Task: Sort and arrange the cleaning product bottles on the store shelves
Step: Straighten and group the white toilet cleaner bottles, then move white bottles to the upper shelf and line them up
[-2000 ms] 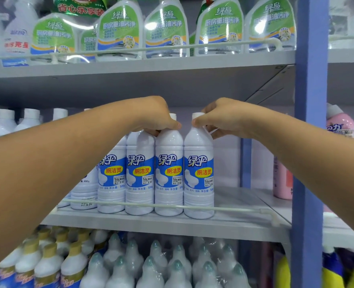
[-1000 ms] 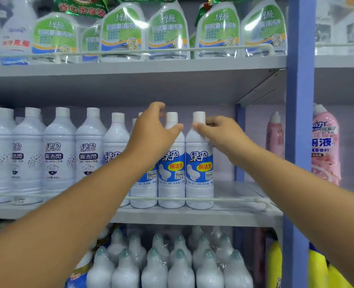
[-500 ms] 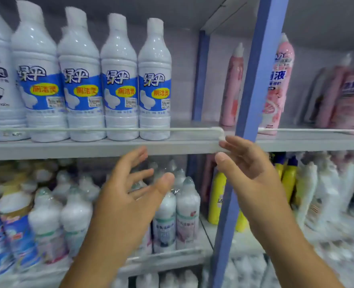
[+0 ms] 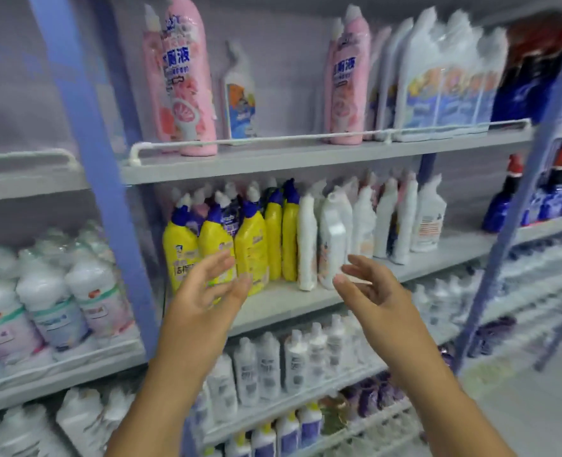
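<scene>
My left hand (image 4: 203, 291) and my right hand (image 4: 372, 291) are both open and empty, fingers spread, held in front of the middle shelf (image 4: 282, 301). On that shelf stand several yellow bottles with blue caps (image 4: 250, 245), just behind my left fingers. Several white angled-neck bottles (image 4: 332, 239) stand to their right, just beyond my right fingertips. On the shelf above, tall pink bottles (image 4: 187, 84) stand at the left and more pink bottles (image 4: 348, 84) toward the right, with a small white bottle (image 4: 240, 97) between them.
A blue upright post (image 4: 101, 179) divides this bay from the left one, which holds white round bottles (image 4: 48, 291). White packs (image 4: 447, 84) and dark blue bottles (image 4: 530, 80) fill the upper right. Lower shelves hold more white bottles (image 4: 273, 367). Another blue post (image 4: 517, 212) stands at the right.
The view has swung right from the blue-label white bottles to the bay with yellow and pink bottles. Both hands let go of the white bottles and now hover open.
</scene>
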Motion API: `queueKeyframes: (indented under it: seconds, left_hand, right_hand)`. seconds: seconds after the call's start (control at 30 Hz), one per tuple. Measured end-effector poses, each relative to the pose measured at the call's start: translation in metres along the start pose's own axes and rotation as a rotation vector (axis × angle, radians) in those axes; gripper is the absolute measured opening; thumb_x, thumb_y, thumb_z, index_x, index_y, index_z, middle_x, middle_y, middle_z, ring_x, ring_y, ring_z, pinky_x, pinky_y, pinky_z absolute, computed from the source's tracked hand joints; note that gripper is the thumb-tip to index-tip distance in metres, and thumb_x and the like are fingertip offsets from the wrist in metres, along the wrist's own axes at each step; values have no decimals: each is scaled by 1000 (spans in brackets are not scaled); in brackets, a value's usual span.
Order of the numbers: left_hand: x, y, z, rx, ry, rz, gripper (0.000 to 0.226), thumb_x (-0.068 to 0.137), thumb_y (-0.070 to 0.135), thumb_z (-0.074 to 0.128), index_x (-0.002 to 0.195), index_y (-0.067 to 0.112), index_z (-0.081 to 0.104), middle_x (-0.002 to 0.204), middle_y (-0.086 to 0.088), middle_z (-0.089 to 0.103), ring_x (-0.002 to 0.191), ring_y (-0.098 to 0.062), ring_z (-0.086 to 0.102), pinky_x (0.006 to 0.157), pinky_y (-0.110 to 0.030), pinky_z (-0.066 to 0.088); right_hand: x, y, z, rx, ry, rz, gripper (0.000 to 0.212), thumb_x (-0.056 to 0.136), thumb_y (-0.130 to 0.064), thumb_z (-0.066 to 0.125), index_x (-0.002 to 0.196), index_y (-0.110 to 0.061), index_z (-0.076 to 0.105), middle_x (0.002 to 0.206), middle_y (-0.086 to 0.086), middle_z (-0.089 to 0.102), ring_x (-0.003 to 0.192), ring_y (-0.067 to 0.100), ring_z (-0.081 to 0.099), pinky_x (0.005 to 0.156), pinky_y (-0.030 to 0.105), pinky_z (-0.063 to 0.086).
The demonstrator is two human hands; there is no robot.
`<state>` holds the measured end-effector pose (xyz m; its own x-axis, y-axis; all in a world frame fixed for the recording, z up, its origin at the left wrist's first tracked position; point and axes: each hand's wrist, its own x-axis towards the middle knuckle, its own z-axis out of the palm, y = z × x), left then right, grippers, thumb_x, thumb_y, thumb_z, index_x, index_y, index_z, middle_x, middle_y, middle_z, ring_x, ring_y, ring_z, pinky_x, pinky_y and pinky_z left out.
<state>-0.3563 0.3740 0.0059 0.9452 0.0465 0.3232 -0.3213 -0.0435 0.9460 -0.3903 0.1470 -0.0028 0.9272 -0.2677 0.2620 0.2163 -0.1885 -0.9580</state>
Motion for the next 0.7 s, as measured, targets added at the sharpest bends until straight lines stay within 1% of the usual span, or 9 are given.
queueKeyframes:
  seconds: [0.07, 0.1, 0.2, 0.3, 0.37, 0.43, 0.53, 0.6, 0.7]
  left_hand:
    - [-4, -2, 41, 2, -8, -8, 60, 68, 69, 77, 122, 44, 65, 123, 26, 67, 109, -1, 69, 99, -49, 56]
    - [-6, -2, 59, 3, -22, -19, 60, 70, 69, 79, 122, 43, 64, 122, 27, 67, 108, 1, 69, 98, -48, 56]
    - [-6, -7, 106, 23, -75, -54, 52, 73, 59, 77, 121, 44, 62, 118, 29, 68, 104, 7, 68, 94, -42, 58]
    - [0, -15, 149, 43, -116, -89, 42, 76, 50, 72, 116, 45, 61, 119, 25, 68, 98, 10, 68, 83, -27, 56]
    - [7, -24, 174, 52, -161, -120, 46, 71, 54, 71, 116, 48, 61, 116, 32, 67, 99, 7, 68, 80, -25, 55]
    - [19, -36, 198, 63, -194, -162, 46, 72, 55, 71, 116, 50, 60, 115, 37, 66, 98, 10, 68, 79, -22, 54]
    - [43, -58, 236, 51, -192, -193, 42, 75, 52, 73, 116, 50, 61, 120, 32, 66, 96, 11, 68, 85, -27, 54]
    - [63, -74, 263, 38, -199, -204, 45, 73, 54, 72, 116, 51, 61, 120, 33, 66, 98, 10, 67, 88, -28, 53]
    - [99, -96, 305, 37, -233, -212, 46, 74, 58, 71, 118, 53, 60, 118, 39, 63, 102, 14, 64, 91, -28, 52]
  right_hand:
    - [1, 8, -41, -9, 21, 43, 45, 84, -58, 67, 126, -50, 54, 127, -27, 60, 108, -7, 64, 86, 25, 54]
    - [3, 11, -59, -17, 29, 58, 46, 85, -57, 68, 128, -49, 54, 127, -26, 61, 108, -5, 64, 90, 28, 55]
    - [13, 18, -105, -54, 56, 74, 56, 82, -61, 67, 134, -45, 54, 125, -27, 62, 109, -4, 64, 98, 36, 55]
    - [28, 33, -142, -36, 94, 99, 52, 85, -57, 68, 134, -45, 53, 120, -30, 62, 110, -1, 64, 95, 34, 54]
    - [39, 49, -160, -16, 109, 124, 50, 86, -56, 69, 132, -45, 54, 113, -35, 63, 110, -2, 64, 95, 34, 55]
    - [54, 66, -172, -10, 113, 159, 48, 85, -57, 69, 130, -47, 54, 114, -35, 63, 108, -4, 64, 92, 31, 56]
    - [84, 87, -189, -30, 99, 202, 42, 87, -55, 69, 125, -51, 53, 118, -33, 62, 105, -10, 62, 74, 17, 54]
    - [111, 100, -203, -73, 104, 196, 41, 88, -54, 68, 126, -50, 52, 119, -34, 61, 103, -13, 61, 74, 15, 50]
    - [159, 115, -225, -162, 123, 168, 42, 89, -51, 67, 129, -46, 53, 123, -31, 60, 100, -18, 60, 77, 15, 50]
